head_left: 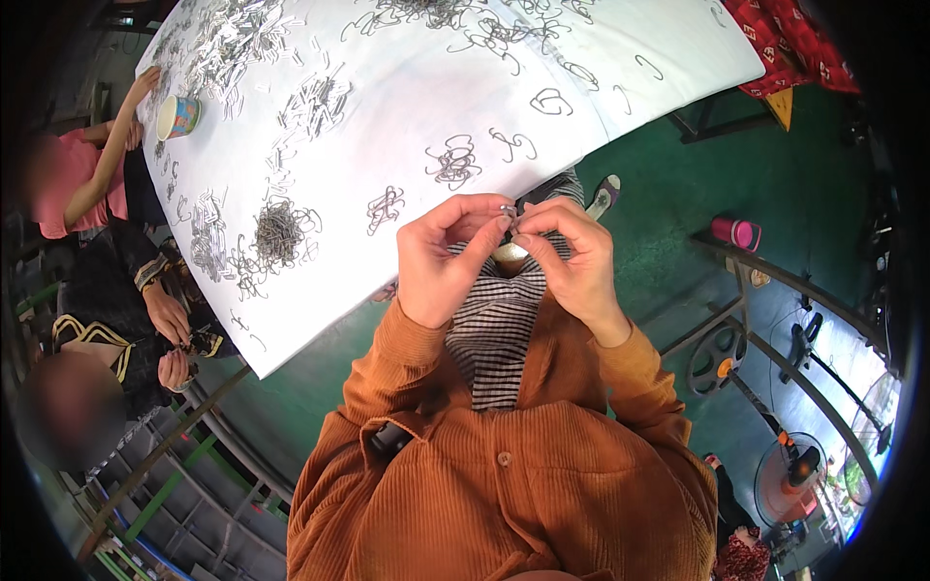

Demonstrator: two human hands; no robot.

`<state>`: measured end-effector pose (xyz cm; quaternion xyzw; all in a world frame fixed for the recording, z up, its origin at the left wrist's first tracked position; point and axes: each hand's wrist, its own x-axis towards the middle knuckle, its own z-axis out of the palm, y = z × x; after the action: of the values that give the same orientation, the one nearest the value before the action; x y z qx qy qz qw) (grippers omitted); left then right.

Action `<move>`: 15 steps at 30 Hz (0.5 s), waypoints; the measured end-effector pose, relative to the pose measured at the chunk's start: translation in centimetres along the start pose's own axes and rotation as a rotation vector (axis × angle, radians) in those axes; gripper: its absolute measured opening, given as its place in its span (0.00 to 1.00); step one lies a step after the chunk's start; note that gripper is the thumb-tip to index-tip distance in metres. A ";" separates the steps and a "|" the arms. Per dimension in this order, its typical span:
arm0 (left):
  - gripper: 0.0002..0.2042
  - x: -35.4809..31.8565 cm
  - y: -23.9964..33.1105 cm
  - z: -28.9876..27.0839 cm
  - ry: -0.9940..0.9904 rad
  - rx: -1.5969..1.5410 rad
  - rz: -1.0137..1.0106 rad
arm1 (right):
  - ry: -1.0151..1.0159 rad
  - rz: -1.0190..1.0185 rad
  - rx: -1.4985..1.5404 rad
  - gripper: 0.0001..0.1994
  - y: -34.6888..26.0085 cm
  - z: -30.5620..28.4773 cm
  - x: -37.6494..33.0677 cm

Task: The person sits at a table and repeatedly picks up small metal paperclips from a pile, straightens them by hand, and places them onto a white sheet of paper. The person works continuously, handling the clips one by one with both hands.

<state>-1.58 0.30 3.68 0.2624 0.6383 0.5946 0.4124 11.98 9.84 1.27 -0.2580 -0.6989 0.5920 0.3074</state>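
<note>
My left hand [438, 259] and my right hand [575, 254] meet just past the table's near edge, above my lap. Thumb and forefinger of the left pinch a small silvery piece [508, 209]. The right hand's fingertips press together beside it, over something small and dark that I cannot make out. On the white tabletop [339, 247] ahead lie loose heaps of thin dark curved cords [453, 161], with a smaller bunch of cords [386, 208] nearer the edge.
Small pale strips [315, 102] are scattered farther back. A paper tub [178, 117] stands at the table's left, near a person in pink [92, 179]. Another person's hand [167, 315] is at the left corner. A pink cup [736, 233] and a fan [790, 477] are to the right.
</note>
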 end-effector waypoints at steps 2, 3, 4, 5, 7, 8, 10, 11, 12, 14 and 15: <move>0.07 -0.4 0.2 0.4 0.016 0.046 0.009 | -0.002 -0.015 0.000 0.05 0.3 0.0 -0.1; 0.07 -0.6 0.2 0.5 0.015 0.072 0.031 | -0.017 -0.029 0.008 0.04 0.3 -0.1 -0.1; 0.07 -0.8 0.2 0.5 0.015 0.099 0.053 | -0.033 -0.042 0.015 0.04 0.3 -0.4 0.0; 0.06 -1.0 0.1 0.5 0.015 0.125 0.074 | -0.049 -0.055 0.023 0.04 0.4 -0.7 0.1; 0.06 -1.0 -0.4 0.7 0.035 0.136 0.134 | 0.037 -0.147 -0.035 0.03 1.5 -1.7 1.9; 0.07 -1.1 -0.6 0.7 0.045 0.141 0.162 | 0.096 -0.150 -0.045 0.03 2.8 -2.1 3.8; 0.06 -1.3 -0.7 0.6 0.021 0.171 0.150 | 0.245 -0.142 -0.233 0.05 4.1 -2.0 8.3; 0.06 -1.2 -0.6 0.7 0.001 0.186 0.145 | 0.265 -0.195 -0.372 0.06 6.7 -2.2 11.2; 0.06 -1.1 -0.8 0.8 0.005 0.187 0.154 | 0.279 -0.209 -0.540 0.06 9.5 -2.1 14.2; 0.06 -1.2 -1.1 0.9 0.011 0.198 0.171 | 0.190 -0.050 -0.863 0.06 11.8 -0.4 18.2; 0.06 -1.3 -1.2 1.0 0.008 0.199 0.179 | 0.136 0.012 -0.929 0.06 12.4 0.2 19.4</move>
<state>0.07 -0.41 2.79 0.3556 0.6697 0.5641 0.3271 -1.39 25.86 -8.58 -0.4106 -0.8665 0.2002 0.2011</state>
